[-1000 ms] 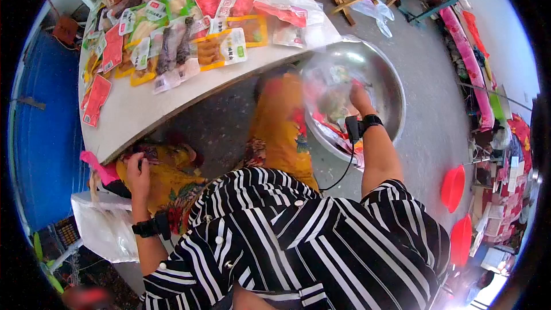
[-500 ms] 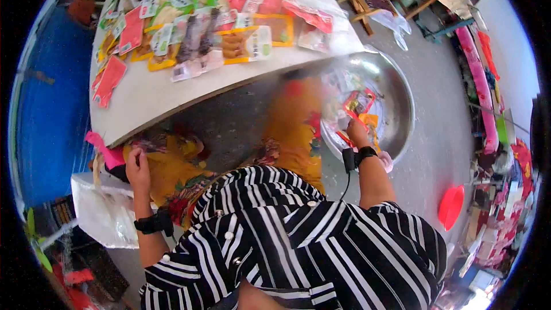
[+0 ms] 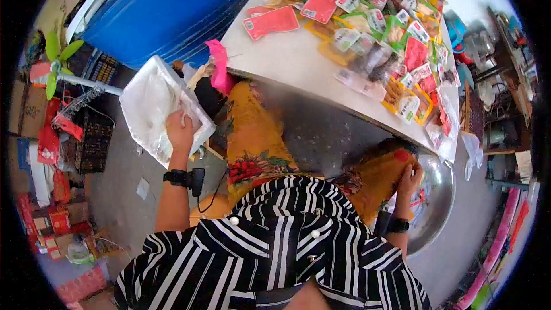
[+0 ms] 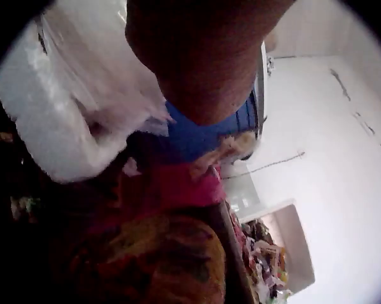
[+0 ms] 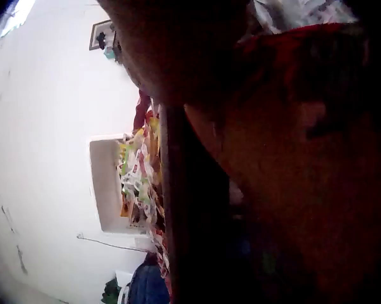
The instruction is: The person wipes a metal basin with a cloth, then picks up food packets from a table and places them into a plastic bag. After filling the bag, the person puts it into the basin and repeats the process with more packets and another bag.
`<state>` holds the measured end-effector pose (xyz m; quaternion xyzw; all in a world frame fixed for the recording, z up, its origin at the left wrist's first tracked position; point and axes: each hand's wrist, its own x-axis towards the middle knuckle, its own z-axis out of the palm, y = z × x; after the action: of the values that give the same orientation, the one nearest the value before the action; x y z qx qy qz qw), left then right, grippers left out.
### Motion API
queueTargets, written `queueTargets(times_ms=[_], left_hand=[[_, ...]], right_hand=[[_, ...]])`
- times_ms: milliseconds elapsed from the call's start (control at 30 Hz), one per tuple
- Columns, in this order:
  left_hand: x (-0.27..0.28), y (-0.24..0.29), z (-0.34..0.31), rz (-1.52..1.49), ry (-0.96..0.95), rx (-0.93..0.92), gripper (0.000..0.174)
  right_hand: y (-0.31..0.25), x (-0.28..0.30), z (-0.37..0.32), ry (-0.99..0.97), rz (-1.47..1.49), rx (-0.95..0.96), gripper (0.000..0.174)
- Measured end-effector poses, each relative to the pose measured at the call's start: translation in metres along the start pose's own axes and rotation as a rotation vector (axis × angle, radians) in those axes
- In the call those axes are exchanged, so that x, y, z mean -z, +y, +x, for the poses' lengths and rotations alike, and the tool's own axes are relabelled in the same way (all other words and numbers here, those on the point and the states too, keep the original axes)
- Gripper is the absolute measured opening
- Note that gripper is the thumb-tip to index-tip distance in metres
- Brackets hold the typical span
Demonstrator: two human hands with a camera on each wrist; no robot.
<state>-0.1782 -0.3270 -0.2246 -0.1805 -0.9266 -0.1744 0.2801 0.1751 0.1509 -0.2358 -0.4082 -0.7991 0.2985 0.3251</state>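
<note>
Nearest the camera is a black-and-white striped shirt (image 3: pixel 275 252), which hides the person's lap and cuts off both upper arms. Each wrist wears a dark band.

The right hand (image 3: pixel 410 179) lies low on the person's right side. Its fingers point up, fairly straight, and rest flat against the yellow flowered cloth (image 3: pixel 373 175) over the right knee, holding nothing. The right wrist view is only dark blur, red-orange cloth and the bench edge, so it adds nothing about the fingers.

Just behind that hand is a steel basin (image 3: pixel 441 206) on the floor. The knee, hand and bench overhang cover most of it, and what lies inside is too hidden to name.

The left hand (image 3: pixel 181 131) reaches out to the person's left onto a white plastic bag (image 3: pixel 146 103), a flat bundle resting beside the left knee. The fingers (image 3: pixel 179 116) curl into the crumpled plastic and grip it, and a fold covers the fingertips. In the left wrist view the bag (image 4: pixel 57 126) is a pale blur under the hand.

A pink scrap (image 3: pixel 218 72) sticks out just beyond the bag, at the bench's corner.

Farther off, the pale bench (image 3: pixel 287 60) carries many sealed snack packets (image 3: pixel 379 40), overlapping, with print too small to read. A blue drum (image 3: pixel 166 6) stands behind, cut off at the top.
</note>
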Motion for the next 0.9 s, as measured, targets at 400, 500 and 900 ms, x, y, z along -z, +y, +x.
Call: queueTargets(times_ms=[400,500,900], left_hand=[[0.043,-0.084,0.047,-0.06,-0.044,0.349,0.03],[-0.02,-0.197,-0.01,-0.045,-0.426,0.412,0.037],[0.051,-0.104,0.028,-0.415,-0.454,0.663,0.021]], right_hand=[[0.025,-0.007,0.001,0.0,-0.047,0.053,0.023],[0.023,-0.008,0.002,-0.015,-0.039,0.05,0.022],[0.025,-0.007,0.002,0.021,-0.062,0.154,0.018]])
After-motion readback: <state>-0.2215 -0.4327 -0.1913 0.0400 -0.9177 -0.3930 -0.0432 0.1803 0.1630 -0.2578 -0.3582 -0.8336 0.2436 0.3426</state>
